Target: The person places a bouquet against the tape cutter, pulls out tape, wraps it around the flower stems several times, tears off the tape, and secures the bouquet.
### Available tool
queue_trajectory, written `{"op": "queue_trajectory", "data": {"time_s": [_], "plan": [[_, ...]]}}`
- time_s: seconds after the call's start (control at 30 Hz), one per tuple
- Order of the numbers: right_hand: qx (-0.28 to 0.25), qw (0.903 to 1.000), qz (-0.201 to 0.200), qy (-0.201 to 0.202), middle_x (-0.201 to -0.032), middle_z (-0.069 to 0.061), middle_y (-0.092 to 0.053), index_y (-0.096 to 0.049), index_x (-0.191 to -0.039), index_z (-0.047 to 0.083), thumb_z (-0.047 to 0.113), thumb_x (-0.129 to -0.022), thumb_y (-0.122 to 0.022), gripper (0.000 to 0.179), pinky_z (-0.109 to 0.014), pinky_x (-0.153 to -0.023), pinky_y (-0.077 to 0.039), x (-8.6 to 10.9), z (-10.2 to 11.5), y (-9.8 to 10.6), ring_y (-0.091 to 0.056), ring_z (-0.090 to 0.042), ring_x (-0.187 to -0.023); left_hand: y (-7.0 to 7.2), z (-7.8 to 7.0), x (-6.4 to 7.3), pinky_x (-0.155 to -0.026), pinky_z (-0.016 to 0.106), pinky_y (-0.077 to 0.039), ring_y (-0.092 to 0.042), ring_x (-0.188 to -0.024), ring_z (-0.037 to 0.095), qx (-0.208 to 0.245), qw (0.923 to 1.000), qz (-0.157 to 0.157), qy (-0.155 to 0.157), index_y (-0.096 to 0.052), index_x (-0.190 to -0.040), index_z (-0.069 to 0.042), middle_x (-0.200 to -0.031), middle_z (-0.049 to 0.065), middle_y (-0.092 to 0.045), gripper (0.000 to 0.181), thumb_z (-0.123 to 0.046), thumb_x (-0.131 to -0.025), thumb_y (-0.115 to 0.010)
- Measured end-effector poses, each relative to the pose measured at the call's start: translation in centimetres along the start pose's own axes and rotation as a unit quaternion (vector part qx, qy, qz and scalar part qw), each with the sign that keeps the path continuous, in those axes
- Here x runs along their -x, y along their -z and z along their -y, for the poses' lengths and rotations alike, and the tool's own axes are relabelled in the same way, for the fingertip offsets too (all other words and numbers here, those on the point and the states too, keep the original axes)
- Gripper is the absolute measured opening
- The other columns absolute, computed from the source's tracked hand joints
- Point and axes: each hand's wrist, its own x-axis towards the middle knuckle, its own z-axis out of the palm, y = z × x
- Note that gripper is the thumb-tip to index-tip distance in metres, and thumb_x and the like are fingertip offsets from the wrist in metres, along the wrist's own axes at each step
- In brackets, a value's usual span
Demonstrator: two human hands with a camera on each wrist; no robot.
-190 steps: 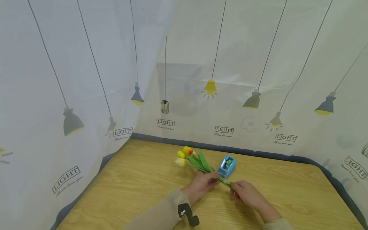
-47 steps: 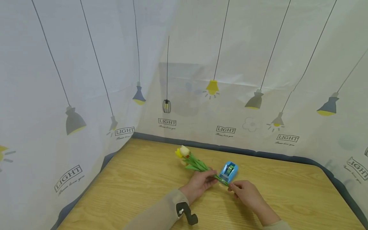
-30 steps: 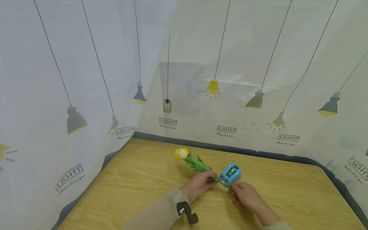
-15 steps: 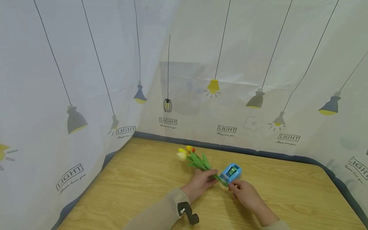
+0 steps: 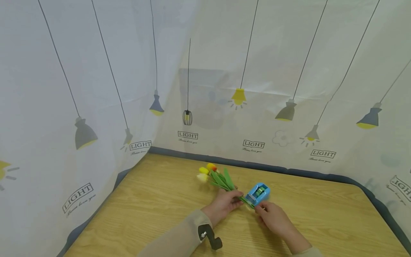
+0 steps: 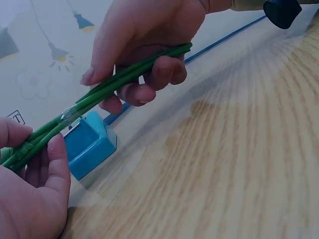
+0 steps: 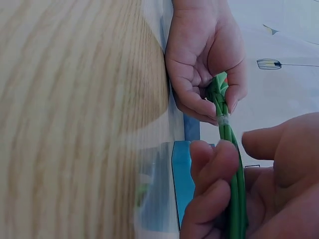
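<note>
A bunch of tulips [image 5: 203, 175] in yellow, white and red-orange lies aslant in my two hands, heads toward the far left. My left hand [image 5: 224, 204] grips the green stems just below the leaves. Nearer the cut ends, my right hand [image 5: 274, 217] holds the stems [image 6: 129, 73] between thumb and curled fingers. Between the hands, a band of clear tape [image 6: 69, 114] wraps the stems, also showing as a shiny tape band [image 7: 223, 120] in the right wrist view. A blue tape dispenser [image 5: 265, 194] with a green roll stands just behind the stems.
The wooden table [image 5: 154, 200] spreads around both hands. A whitish curtain [image 5: 212, 121] printed with hanging lamps encloses its back and sides, with a dark blue edge strip [image 5: 269, 168] along the table's rear. A black strap mount [image 5: 210, 237] sits on my left sleeve.
The bunch has turned about its stems: the white tulip, uppermost about a second ago, now lies below the yellow and red ones. Since the oldest frame the dispenser has shifted right and nearer.
</note>
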Motion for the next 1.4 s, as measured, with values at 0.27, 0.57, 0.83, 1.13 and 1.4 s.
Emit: {"op": "queue_trajectory", "data": {"time_s": [0.27,0.57,0.83,1.13,1.4], "plan": [[-0.026,0.9994,0.014,-0.018,-0.069,-0.005,-0.063,-0.074,-0.095,0.002,0.027,-0.114,-0.045,0.042,-0.026,-0.054,-0.044,0.3,-0.15,0.23,-0.053,-0.016,-0.06,0.13,-0.31,0.21,-0.08,0.028,-0.061,-0.07,-0.086,0.014,-0.007,0.9995,0.03,-0.002,-0.049,-0.137,0.002,-0.096,0.005,-0.073,0.048,-0.001,-0.094,-0.07],[-0.019,0.9997,0.016,0.006,-0.07,-0.004,-0.062,-0.075,-0.094,0.003,0.024,-0.113,-0.049,0.038,-0.023,-0.05,-0.034,0.12,-0.52,0.22,-0.046,-0.015,-0.059,0.28,-0.23,-0.02,-0.081,0.029,-0.062,-0.071,-0.088,0.016,-0.001,0.9994,0.033,-0.003,-0.052,-0.131,-0.001,-0.095,0.004,-0.073,0.041,-0.001,-0.094,-0.07],[0.008,0.9999,0.003,-0.007,-0.069,-0.003,-0.06,-0.077,-0.094,0.009,0.024,-0.111,-0.054,0.032,-0.024,-0.05,-0.033,-0.47,-0.65,-0.09,-0.043,-0.014,-0.059,0.13,-0.13,0.02,-0.087,0.033,-0.065,-0.073,-0.088,0.018,-0.027,0.9995,0.012,-0.009,-0.066,-0.097,-0.006,-0.1,0.011,-0.075,0.012,-0.006,-0.094,-0.077],[0.001,1.0,0.001,-0.005,-0.074,-0.004,-0.066,-0.077,-0.097,0.005,0.02,-0.11,-0.056,0.029,-0.028,-0.054,-0.05,-0.2,-0.35,-0.4,-0.059,-0.016,-0.064,0.03,-0.36,0.0,-0.09,0.035,-0.065,-0.072,-0.088,0.019,-0.052,0.9986,0.003,-0.001,-0.057,-0.124,0.004,-0.099,0.011,-0.073,0.036,0.002,-0.092,-0.074],[-0.059,0.9979,0.021,-0.017,-0.072,-0.007,-0.064,-0.071,-0.098,-0.001,0.023,-0.114,-0.046,0.038,-0.029,-0.052,-0.053,0.04,-0.51,-0.58,-0.06,-0.017,-0.057,0.22,-0.68,-0.41,-0.089,0.034,-0.064,-0.073,-0.09,0.017,-0.036,0.9992,0.018,0.0,-0.051,-0.135,0.003,-0.095,0.006,-0.073,0.048,0.004,-0.092,-0.07]]}}
